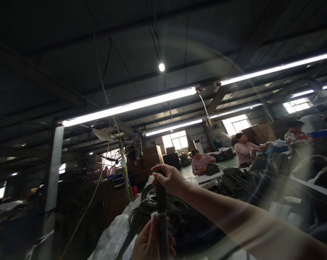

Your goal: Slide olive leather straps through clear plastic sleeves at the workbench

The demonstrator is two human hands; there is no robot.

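Observation:
A dark flat strap runs upright between my two hands. My right hand is up at its top end, fingers pinched round it, the forearm reaching in from the lower right. Below, my left hand is wrapped round the lower part, which looks greyer and shinier than the top. A small bit of white shows by the left thumb. Just behind the hands lies a heap of similar dark straps, partly hidden by my right arm.
A translucent plastic bag bulges at lower left. Several people work at tables on the right, one in a pink top. Dark fabric piles lie before them. A post with cables stands left of my hands; strip lights hang overhead.

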